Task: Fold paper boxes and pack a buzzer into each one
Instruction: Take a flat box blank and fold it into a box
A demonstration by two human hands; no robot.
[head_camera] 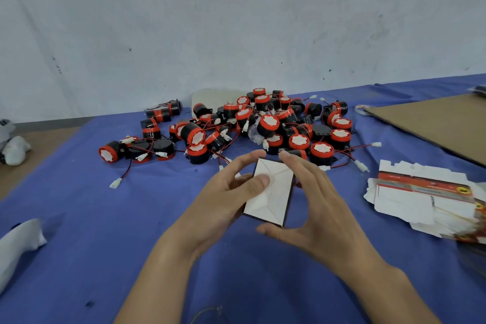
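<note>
Small white paperboard box (276,198) with dark edges, folded up, its closed flap face toward the camera showing diagonal creases. It is tilted and held up between both hands: left hand (227,192) grips its left side with the thumb flat on the face, right hand (323,208) pinches it corner to corner. Just beyond, a heap of black cylindrical buzzers (265,126) with red caps, white centres and red-black leads with white plugs; strays lie to the left. To the right, a stack of flat white-and-red box blanks (420,200).

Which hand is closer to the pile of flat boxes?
Right. The right hand holds the paper box just left of the pile of flat boxes; the left hand holds its other side, farther off.
</note>
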